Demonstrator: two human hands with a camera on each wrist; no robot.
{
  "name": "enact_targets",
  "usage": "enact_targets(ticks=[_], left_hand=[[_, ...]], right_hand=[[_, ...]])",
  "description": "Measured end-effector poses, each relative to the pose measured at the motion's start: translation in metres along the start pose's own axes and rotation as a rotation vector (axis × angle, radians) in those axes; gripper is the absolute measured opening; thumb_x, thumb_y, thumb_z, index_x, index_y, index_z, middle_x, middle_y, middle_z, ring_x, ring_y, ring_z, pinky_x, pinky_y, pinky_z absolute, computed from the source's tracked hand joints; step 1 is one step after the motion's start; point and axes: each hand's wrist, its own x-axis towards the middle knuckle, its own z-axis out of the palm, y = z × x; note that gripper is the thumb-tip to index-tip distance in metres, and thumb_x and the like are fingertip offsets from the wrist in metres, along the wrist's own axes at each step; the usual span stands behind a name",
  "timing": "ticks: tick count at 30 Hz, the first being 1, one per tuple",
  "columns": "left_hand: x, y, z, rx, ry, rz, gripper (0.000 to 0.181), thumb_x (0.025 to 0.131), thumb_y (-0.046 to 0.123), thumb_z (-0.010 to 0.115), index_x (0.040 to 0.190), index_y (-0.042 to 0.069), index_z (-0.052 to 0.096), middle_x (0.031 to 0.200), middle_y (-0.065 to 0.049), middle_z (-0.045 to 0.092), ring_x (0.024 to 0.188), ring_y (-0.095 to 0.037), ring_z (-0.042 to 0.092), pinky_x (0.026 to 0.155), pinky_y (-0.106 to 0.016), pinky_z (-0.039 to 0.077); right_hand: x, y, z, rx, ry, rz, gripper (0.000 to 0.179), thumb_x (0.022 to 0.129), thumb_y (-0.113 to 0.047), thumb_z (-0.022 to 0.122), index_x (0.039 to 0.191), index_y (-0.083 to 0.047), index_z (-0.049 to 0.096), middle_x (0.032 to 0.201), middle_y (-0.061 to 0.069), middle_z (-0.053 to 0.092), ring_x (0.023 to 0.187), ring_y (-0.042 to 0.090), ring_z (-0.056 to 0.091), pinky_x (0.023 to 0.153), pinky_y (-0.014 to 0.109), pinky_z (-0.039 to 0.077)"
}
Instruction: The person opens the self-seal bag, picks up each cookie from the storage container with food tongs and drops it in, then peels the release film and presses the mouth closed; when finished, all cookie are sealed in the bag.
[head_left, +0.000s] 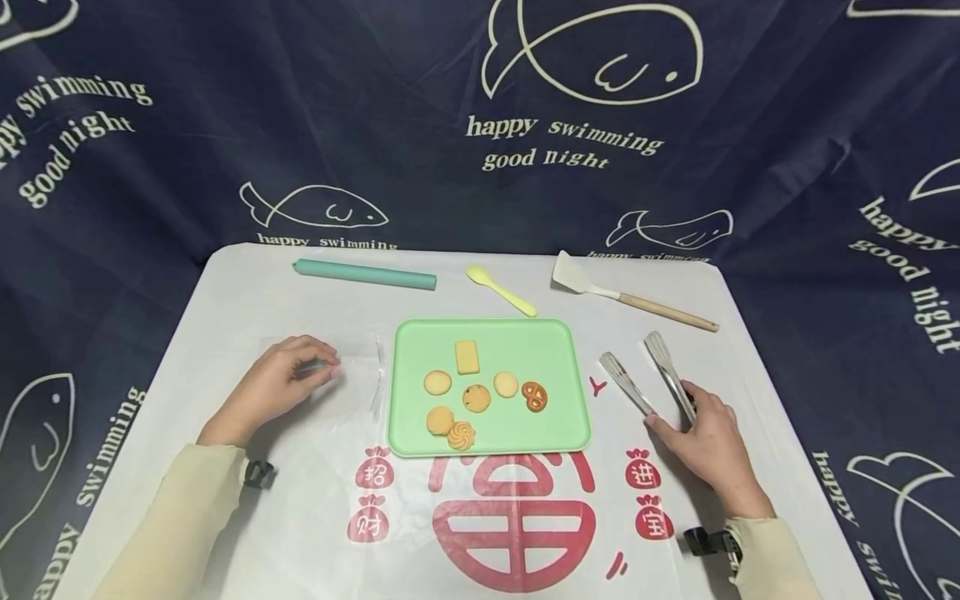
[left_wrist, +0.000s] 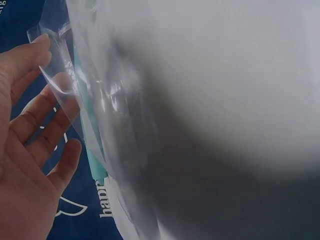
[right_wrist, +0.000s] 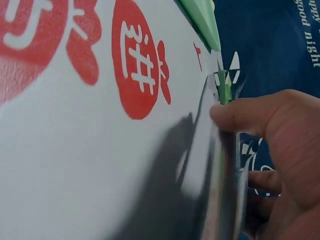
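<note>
My left hand (head_left: 281, 385) is at the left of the table, its thumb and forefinger pinching the edge of a clear plastic bag (left_wrist: 117, 95). The other fingers spread loosely behind the film in the left wrist view. To the right, my right hand (head_left: 708, 440) grips metal tongs (head_left: 628, 385), thumb on one arm and fingers at the other. The tongs' tips stand apart, with nothing between them, and point toward the back. Between both hands lies a light green tray (head_left: 558, 343) bearing several cookies, including a rectangular biscuit (head_left: 467, 357) and a pretzel-shaped one (head_left: 535, 397).
Along the back of the table lie a teal stick-like roll (head_left: 363, 274), a yellow spoon (head_left: 502, 292) and a white spatula (head_left: 573, 275) with a wooden handle. Red printing (head_left: 513, 546) marks the white table cover. A dark blue fish-patterned curtain (head_left: 420, 100) surrounds the table.
</note>
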Motion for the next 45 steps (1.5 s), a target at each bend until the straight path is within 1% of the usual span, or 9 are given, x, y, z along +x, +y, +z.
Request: enact_targets(ticks=[4, 7, 12, 19, 25, 29, 32, 36, 45], left_hand=[[0.001, 0.001, 0.0, -0.003, 0.006, 0.013, 0.012, 0.086, 0.007, 0.082, 0.096, 0.011, 0.076, 0.107, -0.001, 0.07, 0.107, -0.03, 0.063, 0.097, -0.051, 0.047], [0.001, 0.001, 0.0, -0.002, 0.003, 0.01, 0.012, 0.087, 0.008, 0.081, 0.096, 0.012, 0.076, 0.107, -0.001, 0.07, 0.107, -0.031, 0.063, 0.097, -0.052, 0.047], [0.001, 0.001, 0.0, 0.003, -0.001, 0.003, 0.012, 0.087, 0.009, 0.081, 0.097, 0.014, 0.076, 0.107, -0.001, 0.07, 0.108, -0.03, 0.063, 0.099, -0.052, 0.046], [0.001, 0.002, 0.001, -0.001, -0.008, -0.004, 0.011, 0.088, 0.011, 0.081, 0.097, 0.015, 0.076, 0.107, 0.0, 0.07, 0.108, -0.03, 0.063, 0.1, -0.053, 0.046], [0.0, 0.004, 0.001, 0.0, -0.01, -0.011, 0.01, 0.088, 0.012, 0.081, 0.096, 0.016, 0.076, 0.106, 0.001, 0.071, 0.107, -0.029, 0.064, 0.1, -0.052, 0.046], [0.001, 0.004, -0.001, 0.006, -0.007, -0.012, 0.009, 0.089, 0.014, 0.081, 0.097, 0.015, 0.076, 0.105, 0.002, 0.071, 0.106, -0.028, 0.064, 0.099, -0.052, 0.046], [0.001, 0.004, -0.001, 0.0, -0.008, 0.001, 0.009, 0.089, 0.014, 0.081, 0.097, 0.015, 0.076, 0.104, 0.002, 0.071, 0.105, -0.028, 0.064, 0.098, -0.051, 0.046], [0.001, 0.004, 0.0, -0.006, -0.005, 0.014, 0.01, 0.089, 0.014, 0.081, 0.097, 0.015, 0.076, 0.104, 0.004, 0.071, 0.105, -0.026, 0.064, 0.097, -0.05, 0.047], [0.002, 0.004, 0.0, -0.014, 0.002, 0.036, 0.011, 0.087, 0.012, 0.082, 0.096, 0.016, 0.076, 0.103, 0.005, 0.071, 0.103, -0.025, 0.065, 0.096, -0.048, 0.047]], right_hand=[[0.0, -0.005, -0.005, 0.074, 0.007, -0.003, 0.082, 0.088, -0.033, 0.08, 0.144, 0.012, 0.04, 0.124, 0.033, 0.051, 0.104, 0.045, 0.052, 0.079, 0.057, 0.046], [-0.001, -0.011, -0.007, 0.15, -0.014, -0.04, 0.08, 0.091, -0.031, 0.078, 0.147, 0.007, 0.037, 0.121, 0.025, 0.049, 0.092, 0.033, 0.058, 0.074, 0.037, 0.049], [-0.003, -0.021, -0.003, 0.237, -0.071, -0.203, 0.079, 0.087, -0.021, 0.083, 0.152, -0.009, 0.04, 0.109, 0.011, 0.053, 0.076, 0.017, 0.059, 0.064, 0.017, 0.046], [-0.004, -0.037, 0.007, 0.222, -0.177, -0.454, 0.076, 0.082, -0.019, 0.088, 0.148, -0.016, 0.051, 0.101, 0.0, 0.062, 0.071, 0.012, 0.057, 0.059, 0.023, 0.048], [-0.002, -0.047, 0.01, 0.112, -0.212, -0.548, 0.063, 0.082, -0.026, 0.088, 0.138, -0.017, 0.062, 0.099, -0.005, 0.062, 0.072, 0.009, 0.056, 0.061, 0.024, 0.047], [-0.002, -0.05, 0.01, 0.074, -0.214, -0.568, 0.058, 0.083, -0.027, 0.087, 0.136, -0.014, 0.065, 0.109, -0.004, 0.066, 0.075, 0.009, 0.056, 0.063, 0.027, 0.049], [-0.002, -0.051, 0.009, 0.038, -0.214, -0.563, 0.056, 0.085, -0.029, 0.085, 0.135, -0.011, 0.066, 0.118, -0.003, 0.067, 0.087, 0.011, 0.061, 0.071, 0.035, 0.055], [-0.003, -0.05, 0.009, 0.014, -0.204, -0.557, 0.053, 0.087, -0.03, 0.083, 0.133, -0.01, 0.066, 0.118, -0.004, 0.068, 0.1, 0.013, 0.065, 0.081, 0.044, 0.058], [-0.006, -0.05, 0.012, 0.016, -0.185, -0.549, 0.051, 0.088, -0.028, 0.083, 0.133, -0.011, 0.066, 0.116, -0.003, 0.069, 0.101, 0.016, 0.067, 0.082, 0.046, 0.058]])
